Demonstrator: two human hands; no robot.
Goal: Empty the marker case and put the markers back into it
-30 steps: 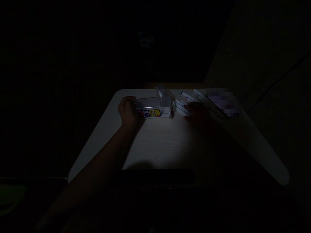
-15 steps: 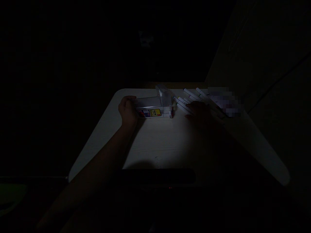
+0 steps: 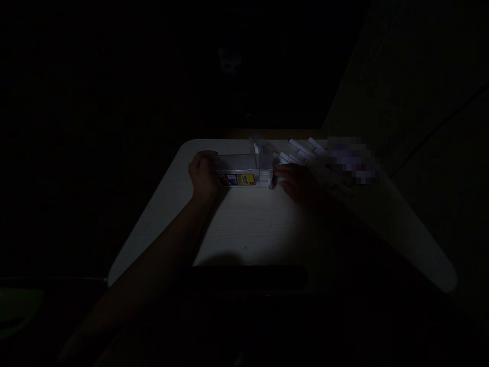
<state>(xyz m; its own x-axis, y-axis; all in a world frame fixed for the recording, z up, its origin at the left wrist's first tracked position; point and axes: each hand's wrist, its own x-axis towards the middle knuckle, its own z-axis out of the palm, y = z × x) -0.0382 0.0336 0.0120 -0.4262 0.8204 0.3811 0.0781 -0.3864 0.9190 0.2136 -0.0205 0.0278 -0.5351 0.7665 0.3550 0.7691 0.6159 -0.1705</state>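
My left hand is wrapped around the closed left end of a clear plastic marker case, which lies on its side. A yellow and dark label shows on its near face. The hinged lid stands up at the right end, and pale marker ends show inside near the mouth. My right hand has its fingertips at that mouth, fingers bent together; what they hold is hidden in the dark. Several white markers with coloured caps lie loose behind and beside it.
The white table has rounded corners and a dark bar along its near edge. At the back right lies a blurred-out flat item. A dark cable runs at the right. Most surroundings are too dark to make out.
My right hand has moved left from the loose markers to the case's mouth. The case and my left hand have shifted slightly right. A front marker beside my right hand no longer shows.
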